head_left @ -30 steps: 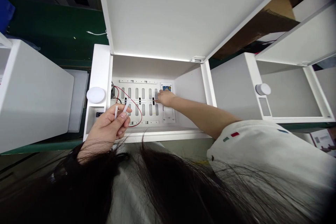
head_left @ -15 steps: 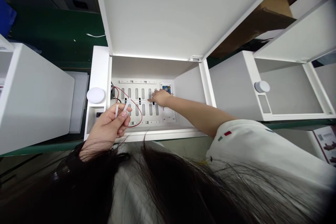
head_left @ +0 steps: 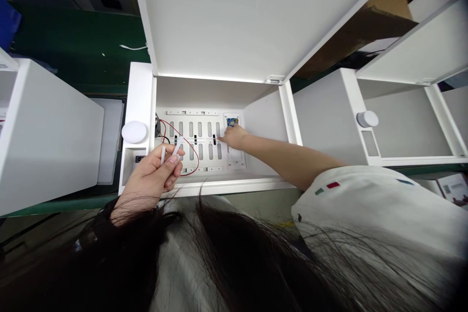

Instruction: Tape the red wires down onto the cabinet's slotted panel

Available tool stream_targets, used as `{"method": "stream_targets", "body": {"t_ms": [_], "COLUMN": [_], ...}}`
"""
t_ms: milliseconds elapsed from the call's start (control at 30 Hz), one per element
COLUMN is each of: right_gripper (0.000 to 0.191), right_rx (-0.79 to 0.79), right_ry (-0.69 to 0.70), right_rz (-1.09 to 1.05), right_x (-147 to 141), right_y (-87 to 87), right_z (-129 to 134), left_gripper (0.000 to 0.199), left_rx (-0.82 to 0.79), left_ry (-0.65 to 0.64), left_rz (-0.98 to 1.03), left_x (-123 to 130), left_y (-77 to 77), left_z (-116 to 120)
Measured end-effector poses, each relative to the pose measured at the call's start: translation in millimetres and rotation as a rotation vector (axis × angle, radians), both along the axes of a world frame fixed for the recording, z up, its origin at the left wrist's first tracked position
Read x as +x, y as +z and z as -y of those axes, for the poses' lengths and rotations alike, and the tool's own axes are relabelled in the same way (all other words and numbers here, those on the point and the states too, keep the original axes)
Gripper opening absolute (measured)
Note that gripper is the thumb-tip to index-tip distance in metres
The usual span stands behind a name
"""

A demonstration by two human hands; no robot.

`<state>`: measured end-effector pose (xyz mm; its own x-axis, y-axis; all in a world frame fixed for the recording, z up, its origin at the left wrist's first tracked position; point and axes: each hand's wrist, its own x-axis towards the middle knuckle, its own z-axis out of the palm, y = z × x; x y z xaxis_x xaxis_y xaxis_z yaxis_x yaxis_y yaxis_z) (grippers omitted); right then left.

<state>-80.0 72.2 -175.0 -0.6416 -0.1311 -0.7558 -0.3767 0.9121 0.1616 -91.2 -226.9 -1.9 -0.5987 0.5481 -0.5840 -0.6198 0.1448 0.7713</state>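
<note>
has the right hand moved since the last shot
Yes: against the circuit board on the slotted panel, the right hand has slid rightward, now sitting just below the board.

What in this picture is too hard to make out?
- Small circuit board: head view, too small to read its markings.
- White strips in the left hand: head view, fingers hide their held ends.
- Red wire: head view, one end vanishes into dark wiring, too small to trace.
- Bottom of the head view: the person's hair covers it.
</note>
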Motion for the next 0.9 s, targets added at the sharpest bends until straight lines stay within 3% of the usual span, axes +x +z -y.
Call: {"method": "stream_targets", "body": {"t_ms": [233, 433, 567, 733, 900], "right_gripper": [0.035, 0.056, 0.058, 0.059, 0.043], "right_rx": [0.012, -0.133, -0.071, -0.006, 0.004], "right_ry": [-0.031, 0.063, 0.087, 0.027, -0.056], "right_rz": [-0.036, -0.121, -0.071, -0.011, -0.011], "right_x": [-3.8, -12.2, -10.8, -4.0, -1.9], "right_y": [9.8, 10.9, 3.5, 1.7, 2.1], "right_z": [-0.6, 10.9, 14.0, 5.4, -2.6], "left_gripper": [0.012, 0.012, 0.012, 0.014, 0.017], "left_rx": [-0.004, -0.003, -0.003, -0.009, -0.010], "left_ry": [-0.031, -0.030, -0.043, -0.026, -0.045], "left_rz": [-0.032, -0.048, -0.038, -0.026, -0.013], "left_x": [-0.8, -3.2, -2.4, -2.1, -2.6], "left_y": [-1.1, -4.3, -3.5, -1.2, 0.4], "left_z": [0.9, -0.7, -1.5, -2.3, 0.1]}}
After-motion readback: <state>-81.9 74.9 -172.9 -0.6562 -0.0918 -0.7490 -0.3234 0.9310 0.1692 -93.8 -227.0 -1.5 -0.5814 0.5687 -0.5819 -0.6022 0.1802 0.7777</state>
